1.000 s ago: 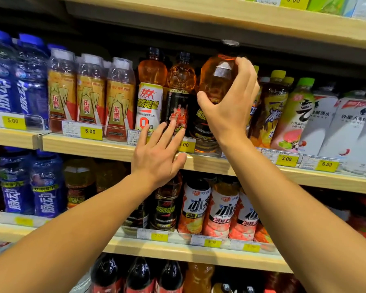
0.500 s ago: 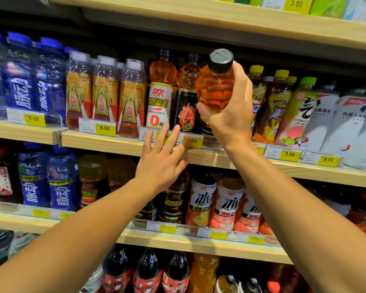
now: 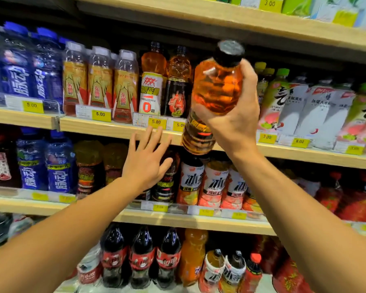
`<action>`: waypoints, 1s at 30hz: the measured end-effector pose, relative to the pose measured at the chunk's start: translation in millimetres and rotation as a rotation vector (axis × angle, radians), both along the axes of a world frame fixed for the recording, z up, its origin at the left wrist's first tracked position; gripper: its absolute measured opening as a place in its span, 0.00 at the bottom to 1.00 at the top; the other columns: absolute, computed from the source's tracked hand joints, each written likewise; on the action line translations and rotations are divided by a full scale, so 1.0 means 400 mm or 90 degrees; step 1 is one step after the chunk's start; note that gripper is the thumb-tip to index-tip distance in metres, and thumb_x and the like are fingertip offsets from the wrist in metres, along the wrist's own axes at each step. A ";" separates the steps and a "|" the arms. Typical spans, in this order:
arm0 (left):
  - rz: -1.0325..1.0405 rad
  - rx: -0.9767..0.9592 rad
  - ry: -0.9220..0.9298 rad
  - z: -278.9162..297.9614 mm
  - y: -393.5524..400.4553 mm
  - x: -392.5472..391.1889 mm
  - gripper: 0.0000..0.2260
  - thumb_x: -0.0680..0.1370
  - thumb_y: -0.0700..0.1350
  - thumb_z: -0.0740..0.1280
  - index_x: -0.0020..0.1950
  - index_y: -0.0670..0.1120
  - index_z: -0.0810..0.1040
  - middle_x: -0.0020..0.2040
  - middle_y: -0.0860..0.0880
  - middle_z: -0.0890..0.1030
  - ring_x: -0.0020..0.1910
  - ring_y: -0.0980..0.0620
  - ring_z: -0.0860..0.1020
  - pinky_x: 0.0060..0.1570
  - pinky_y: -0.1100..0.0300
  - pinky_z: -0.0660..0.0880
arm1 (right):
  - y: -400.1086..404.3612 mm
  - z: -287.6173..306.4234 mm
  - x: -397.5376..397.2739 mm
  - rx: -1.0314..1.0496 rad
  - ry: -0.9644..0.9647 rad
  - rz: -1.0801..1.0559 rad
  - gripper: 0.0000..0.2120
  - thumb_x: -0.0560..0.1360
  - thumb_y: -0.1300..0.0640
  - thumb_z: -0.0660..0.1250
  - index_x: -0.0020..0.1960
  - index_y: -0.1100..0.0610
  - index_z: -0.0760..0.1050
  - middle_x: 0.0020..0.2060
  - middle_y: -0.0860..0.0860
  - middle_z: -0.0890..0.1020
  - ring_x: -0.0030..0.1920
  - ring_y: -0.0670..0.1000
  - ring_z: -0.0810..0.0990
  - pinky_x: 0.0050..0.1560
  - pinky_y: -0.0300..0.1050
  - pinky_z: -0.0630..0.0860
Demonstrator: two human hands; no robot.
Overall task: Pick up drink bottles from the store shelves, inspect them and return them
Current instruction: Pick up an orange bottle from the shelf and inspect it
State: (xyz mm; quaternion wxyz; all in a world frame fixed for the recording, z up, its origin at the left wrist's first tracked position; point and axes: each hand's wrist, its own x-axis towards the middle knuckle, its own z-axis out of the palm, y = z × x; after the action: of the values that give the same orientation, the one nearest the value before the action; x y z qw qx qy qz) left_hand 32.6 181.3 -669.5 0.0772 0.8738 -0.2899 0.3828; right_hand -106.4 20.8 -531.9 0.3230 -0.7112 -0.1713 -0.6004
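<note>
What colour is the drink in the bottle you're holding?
Orange, in the bottle, head view.

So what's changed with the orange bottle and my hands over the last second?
The right hand has pulled the black-capped orange drink bottle off the wooden shelf toward the camera, tilting it. It keeps its grip. The left hand stays open and empty, fingers spread, below that shelf.

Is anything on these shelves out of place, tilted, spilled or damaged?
No spill or damage shows. The only bottle off the shelf is the orange bottle, tilted in the right hand. The left hand is open and empty. The shelved bottles stand upright in rows.
</note>
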 end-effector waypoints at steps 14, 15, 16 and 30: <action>0.000 0.004 0.164 -0.249 0.134 -0.029 0.31 0.79 0.62 0.49 0.80 0.52 0.60 0.80 0.46 0.58 0.79 0.43 0.54 0.75 0.39 0.52 | 0.082 -0.346 0.033 0.073 0.179 0.027 0.44 0.63 0.55 0.83 0.72 0.48 0.63 0.63 0.49 0.72 0.65 0.47 0.73 0.63 0.33 0.68; 0.000 0.007 0.174 -0.264 0.141 -0.026 0.31 0.79 0.63 0.48 0.80 0.52 0.59 0.81 0.46 0.57 0.80 0.43 0.53 0.76 0.39 0.51 | 0.088 -0.369 0.048 0.074 0.192 0.021 0.44 0.63 0.55 0.82 0.73 0.51 0.64 0.64 0.50 0.72 0.65 0.47 0.73 0.63 0.33 0.68; 0.000 0.009 0.185 -0.280 0.149 -0.022 0.31 0.79 0.63 0.47 0.81 0.53 0.57 0.81 0.47 0.56 0.80 0.43 0.52 0.76 0.40 0.50 | 0.093 -0.390 0.064 0.076 0.205 0.016 0.44 0.64 0.55 0.82 0.73 0.53 0.64 0.65 0.51 0.71 0.66 0.47 0.72 0.64 0.35 0.69; 0.010 0.046 0.290 -0.463 0.205 0.042 0.29 0.82 0.61 0.51 0.82 0.55 0.50 0.82 0.48 0.50 0.81 0.44 0.46 0.77 0.41 0.44 | 0.131 -0.477 0.234 0.124 0.237 -0.050 0.43 0.65 0.55 0.80 0.74 0.56 0.62 0.65 0.51 0.68 0.64 0.41 0.67 0.64 0.26 0.62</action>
State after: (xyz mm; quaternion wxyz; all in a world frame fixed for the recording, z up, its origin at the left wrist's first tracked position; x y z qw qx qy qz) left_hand 49.4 263.3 -854.7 0.1066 0.9420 -0.2719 0.1656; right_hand -12.9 73.3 -722.7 0.3924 -0.7814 -0.0218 -0.4848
